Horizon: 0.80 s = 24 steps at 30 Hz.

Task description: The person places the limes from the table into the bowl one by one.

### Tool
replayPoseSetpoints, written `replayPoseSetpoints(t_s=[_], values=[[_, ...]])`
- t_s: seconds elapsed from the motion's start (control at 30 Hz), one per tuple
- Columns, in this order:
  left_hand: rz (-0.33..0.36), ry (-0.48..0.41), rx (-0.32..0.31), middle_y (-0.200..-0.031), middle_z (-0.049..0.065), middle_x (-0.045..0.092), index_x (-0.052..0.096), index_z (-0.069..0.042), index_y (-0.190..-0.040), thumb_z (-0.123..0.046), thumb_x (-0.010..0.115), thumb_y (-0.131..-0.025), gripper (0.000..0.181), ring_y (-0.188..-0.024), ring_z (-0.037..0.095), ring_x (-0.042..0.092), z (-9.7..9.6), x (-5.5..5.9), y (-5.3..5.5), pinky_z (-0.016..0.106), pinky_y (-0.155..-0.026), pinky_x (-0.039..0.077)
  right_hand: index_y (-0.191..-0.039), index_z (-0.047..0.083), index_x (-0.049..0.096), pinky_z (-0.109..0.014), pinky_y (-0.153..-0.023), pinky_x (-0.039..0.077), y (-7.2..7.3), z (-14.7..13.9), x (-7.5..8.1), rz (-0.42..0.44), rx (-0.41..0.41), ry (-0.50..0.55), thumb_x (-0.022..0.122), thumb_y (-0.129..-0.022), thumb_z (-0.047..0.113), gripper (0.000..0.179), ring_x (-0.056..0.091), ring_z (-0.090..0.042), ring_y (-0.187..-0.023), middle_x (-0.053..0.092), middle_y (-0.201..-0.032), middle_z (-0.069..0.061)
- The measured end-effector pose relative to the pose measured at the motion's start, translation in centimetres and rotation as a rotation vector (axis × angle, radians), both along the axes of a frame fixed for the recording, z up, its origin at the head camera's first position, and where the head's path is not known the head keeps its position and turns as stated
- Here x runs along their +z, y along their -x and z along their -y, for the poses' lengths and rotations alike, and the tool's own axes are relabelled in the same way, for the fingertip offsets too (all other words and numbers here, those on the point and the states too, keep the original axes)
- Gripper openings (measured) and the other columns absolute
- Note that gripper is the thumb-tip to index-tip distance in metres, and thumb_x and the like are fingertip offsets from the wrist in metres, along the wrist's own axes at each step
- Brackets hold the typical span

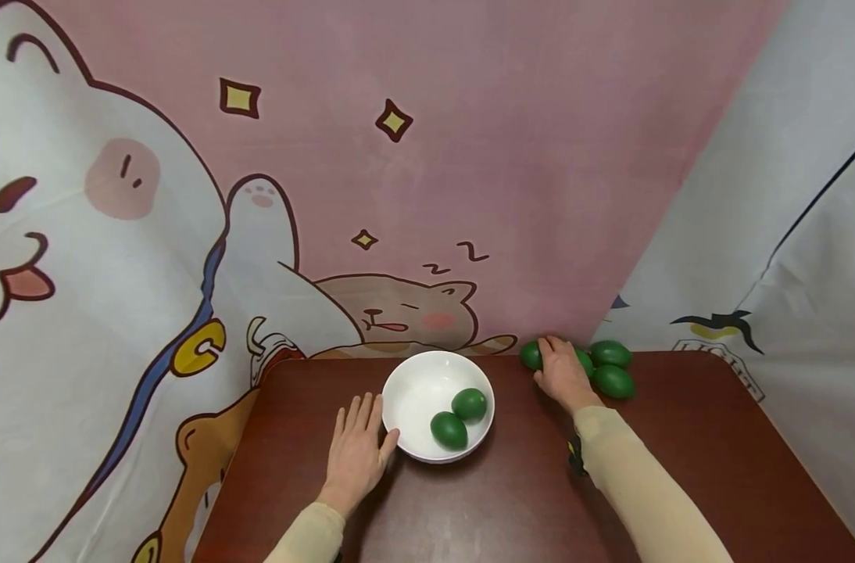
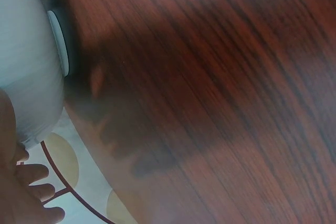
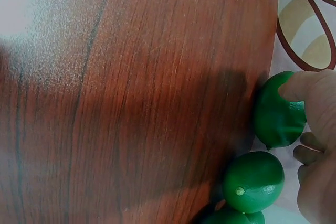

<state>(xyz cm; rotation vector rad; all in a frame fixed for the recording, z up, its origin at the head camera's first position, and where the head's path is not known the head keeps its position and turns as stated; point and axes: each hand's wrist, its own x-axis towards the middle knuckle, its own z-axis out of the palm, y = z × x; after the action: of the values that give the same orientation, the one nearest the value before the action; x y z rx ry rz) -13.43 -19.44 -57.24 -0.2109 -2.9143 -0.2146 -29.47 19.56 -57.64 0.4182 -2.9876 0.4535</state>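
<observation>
A white bowl (image 1: 415, 395) stands on the dark red-brown table with two green limes inside, one lime (image 1: 449, 431) nearer the front and another lime (image 1: 469, 403) behind it. My left hand (image 1: 355, 453) lies along the bowl's left side, fingers straight and thumb at the rim. In the left wrist view the bowl's outer wall (image 2: 31, 51) fills the left edge. Over at the table's back edge, my right hand (image 1: 564, 375) grips a lime (image 3: 273, 114), thumb on its top; the fingers' far side is hidden. Another lime (image 3: 254, 182) sits just beside it.
To the right of my right hand are a back lime (image 1: 610, 354) and a front lime (image 1: 614, 381), close together. Behind the wooden table (image 1: 498, 500) hangs a pink and white cartoon cloth (image 1: 540, 172), meeting its back edge.
</observation>
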Motion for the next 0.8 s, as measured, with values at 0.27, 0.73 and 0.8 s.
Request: replayPoseSetpoints(t_s=[0.27,0.73,0.8], values=[[0.011,0.006,0.004,-0.158,0.02,0.045,0.044,-0.005,-0.156,-0.05,0.054,-0.104,0.07,-0.151,0.038,0.035,0.0,0.0,0.0,0.057,-0.124,0.025,-0.145,-0.016,0.044,-0.063,-0.12,0.029,0.0,0.1,-0.6,0.018,0.002,-0.018,0.077,-0.087,0.006,0.07,0.042,-0.054,-0.138,0.045,-0.146,-0.038],[-0.002,-0.009,0.002,-0.157,0.02,0.046,0.045,-0.004,-0.155,-0.048,0.057,-0.103,0.069,-0.15,0.039,0.037,-0.2,0.2,-0.1,0.058,-0.123,0.026,-0.137,-0.017,0.054,-0.06,-0.117,0.036,-1.1,1.2,-0.1,-0.029,0.024,-0.077,0.079,-0.086,0.009,0.062,0.05,-0.052,-0.13,0.054,-0.133,-0.036],[0.002,-0.006,0.004,-0.157,0.02,0.046,0.045,-0.004,-0.155,-0.049,0.056,-0.103,0.069,-0.15,0.039,0.037,-0.1,0.2,-0.1,0.057,-0.123,0.027,-0.134,-0.018,0.055,-0.058,-0.116,0.037,-1.2,1.4,-0.2,-0.053,0.026,-0.09,0.08,-0.085,0.009,0.061,0.052,-0.05,-0.128,0.056,-0.131,-0.035]])
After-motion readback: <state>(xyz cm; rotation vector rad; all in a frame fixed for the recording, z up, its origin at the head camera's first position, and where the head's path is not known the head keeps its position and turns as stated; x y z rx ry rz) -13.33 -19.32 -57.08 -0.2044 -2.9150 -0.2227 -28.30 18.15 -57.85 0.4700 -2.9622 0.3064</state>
